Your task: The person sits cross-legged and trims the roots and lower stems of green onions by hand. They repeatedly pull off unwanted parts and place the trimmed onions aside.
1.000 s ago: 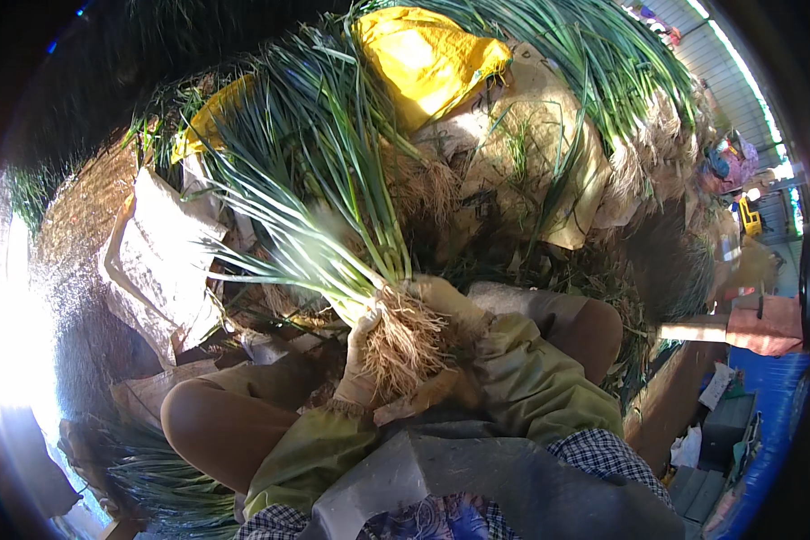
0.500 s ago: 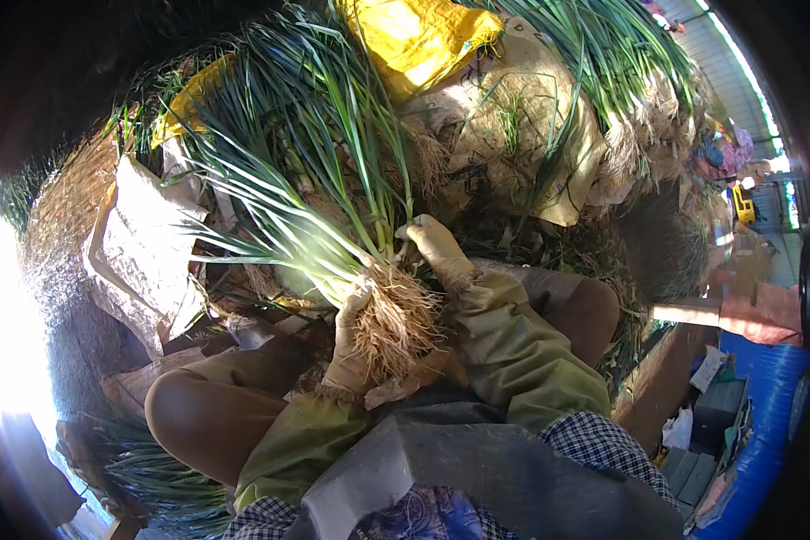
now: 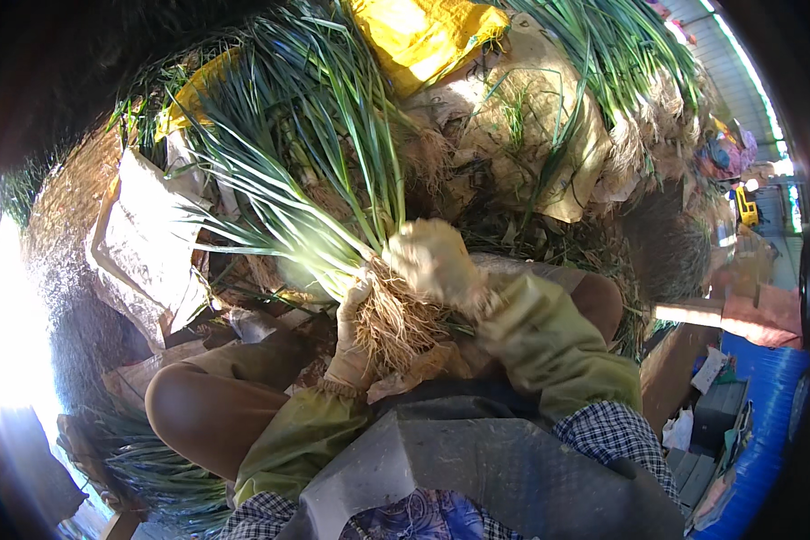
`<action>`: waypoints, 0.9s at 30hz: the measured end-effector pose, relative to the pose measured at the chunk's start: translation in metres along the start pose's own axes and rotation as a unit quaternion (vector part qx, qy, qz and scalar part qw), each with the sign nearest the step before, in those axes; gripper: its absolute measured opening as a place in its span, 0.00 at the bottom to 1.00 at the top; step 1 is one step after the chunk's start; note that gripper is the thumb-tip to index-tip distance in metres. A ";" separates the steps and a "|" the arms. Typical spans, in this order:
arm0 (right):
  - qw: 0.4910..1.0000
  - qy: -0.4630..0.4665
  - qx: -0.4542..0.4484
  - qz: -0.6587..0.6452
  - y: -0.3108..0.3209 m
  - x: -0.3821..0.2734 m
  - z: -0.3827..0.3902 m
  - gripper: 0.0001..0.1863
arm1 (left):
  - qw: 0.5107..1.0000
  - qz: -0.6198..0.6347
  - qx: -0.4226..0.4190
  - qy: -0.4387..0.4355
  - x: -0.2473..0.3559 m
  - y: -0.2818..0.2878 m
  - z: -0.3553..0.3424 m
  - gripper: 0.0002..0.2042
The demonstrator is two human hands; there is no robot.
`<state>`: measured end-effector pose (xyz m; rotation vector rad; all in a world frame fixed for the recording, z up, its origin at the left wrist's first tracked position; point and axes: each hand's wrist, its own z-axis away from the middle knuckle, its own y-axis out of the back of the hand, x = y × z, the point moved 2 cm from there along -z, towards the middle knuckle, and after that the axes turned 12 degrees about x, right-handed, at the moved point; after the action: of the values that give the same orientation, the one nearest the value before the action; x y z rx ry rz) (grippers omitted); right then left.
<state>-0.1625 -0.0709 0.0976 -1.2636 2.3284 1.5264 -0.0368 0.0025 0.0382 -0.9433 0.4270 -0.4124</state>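
My gloved left hand is closed round the base of a bunch of green onions, whose long leaves fan up and to the left. Pale brown stringy roots hang down beside that hand. Over the stems at the root end is my gloved right hand, smeared by motion; its fingers do not show clearly. My green sleeves and grey apron are below, between my bent legs.
Onion piles lie ahead and at lower left. Yellow sacks, a beige sack and a white sack surround me. At the right are a pink object, dark crates and blue sheeting.
My right hand rose from beside the roots to the stems and is now blurred, its forearm swung slightly rightward. My left hand keeps its hold on the bunch.
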 end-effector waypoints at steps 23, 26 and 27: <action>0.766 -0.487 -0.075 -0.414 0.047 -0.021 0.012 0.13 | 0.999 -0.001 0.052 -0.006 -0.002 -0.011 0.010 0.22; 0.833 -0.351 0.036 -0.426 0.080 -0.031 -0.001 0.10 | 1.000 -0.007 0.024 -0.005 -0.002 -0.005 0.007 0.24; 0.867 -0.274 0.158 -0.386 0.092 -0.025 -0.003 0.12 | 0.999 -0.010 0.026 -0.022 0.000 -0.001 0.006 0.26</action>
<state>-0.2069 -0.0438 0.1778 -1.2279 1.3700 0.9886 -0.0341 0.0063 0.0418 -0.9047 0.3639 -0.4188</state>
